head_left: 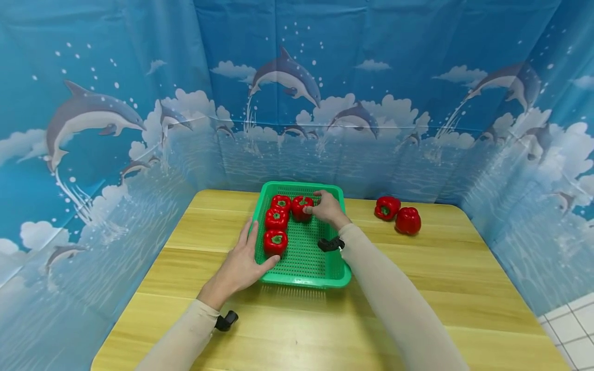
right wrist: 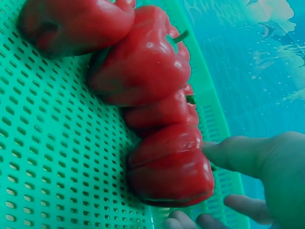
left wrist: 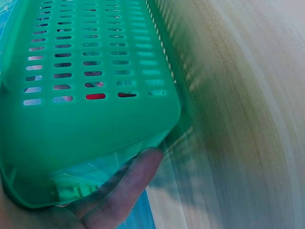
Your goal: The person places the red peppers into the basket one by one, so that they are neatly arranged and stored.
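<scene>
A green plastic basket stands on the table. Along its left side sit three red bell peppers, the nearest pepper close to the front left corner. Another red bell pepper rests beside the back ones. My right hand is at this pepper; in the right wrist view the thumb touches the top of the pepper while the other fingers are spread apart from it. My left hand holds the basket's front left corner, thumb over the rim; fingers lie along the outer wall in the left wrist view.
Two more red bell peppers, one lying on its side and another against it, are on the wooden table to the right of the basket. A blue dolphin-print curtain hangs around the table's back and sides.
</scene>
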`<state>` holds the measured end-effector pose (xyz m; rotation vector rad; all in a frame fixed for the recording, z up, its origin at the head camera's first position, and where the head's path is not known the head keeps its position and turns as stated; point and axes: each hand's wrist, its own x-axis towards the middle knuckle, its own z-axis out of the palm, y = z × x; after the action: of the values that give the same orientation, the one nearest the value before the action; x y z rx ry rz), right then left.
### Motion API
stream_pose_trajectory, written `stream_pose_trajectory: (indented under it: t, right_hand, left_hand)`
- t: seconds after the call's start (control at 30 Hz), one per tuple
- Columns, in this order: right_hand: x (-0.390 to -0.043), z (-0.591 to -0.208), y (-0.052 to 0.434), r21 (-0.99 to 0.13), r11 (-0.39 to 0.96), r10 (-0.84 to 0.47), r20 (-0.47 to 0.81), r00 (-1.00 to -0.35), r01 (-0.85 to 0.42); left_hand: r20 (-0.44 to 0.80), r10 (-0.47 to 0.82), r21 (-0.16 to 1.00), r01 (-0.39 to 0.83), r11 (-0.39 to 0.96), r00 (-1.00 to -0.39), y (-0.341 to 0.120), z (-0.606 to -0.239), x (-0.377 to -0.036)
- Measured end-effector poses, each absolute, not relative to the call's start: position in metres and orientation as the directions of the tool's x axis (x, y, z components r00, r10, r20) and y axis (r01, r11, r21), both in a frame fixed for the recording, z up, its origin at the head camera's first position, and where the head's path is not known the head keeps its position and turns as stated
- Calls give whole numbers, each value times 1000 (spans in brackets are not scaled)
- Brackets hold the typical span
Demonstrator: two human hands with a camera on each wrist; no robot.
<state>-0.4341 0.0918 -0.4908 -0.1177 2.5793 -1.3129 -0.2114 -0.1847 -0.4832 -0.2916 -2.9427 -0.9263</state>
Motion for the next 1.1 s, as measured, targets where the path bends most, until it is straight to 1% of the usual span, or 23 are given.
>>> stream_pose_trajectory:
  t: [0.1,0.4,0.53,0.8,1.0,1.1]
  right_hand:
    - [-432,-490,94,-820,572,-175,-152,-973,25]
    - [-382,-449,91,-849,528,-218,-123,-968,-11]
    - [-369,-438,95,-868,496,-253,-116,-960,-25]
    - [-361,-428,105,-923,385,-303,-121,-945,-6]
    - [-354,-425,118,-926,378,-338,-145,-930,7]
    - [-353,-426,125,-920,390,-362,-132,-923,-21]
  left_hand:
    - [96,166,562,191,805,-982,-185,-483,-211]
    - [85,159,561,179,808,-984,-184,-484,-211]
    - [85,161,559,181,809,-983,-184,-483,-211]
    - [95,163,545,188,817,-982,-186,-484,-211]
    - [88,168,546,189,816,-982,-185,-484,-211]
    - [91,170,547,192,814,-981,-184,-483,-212]
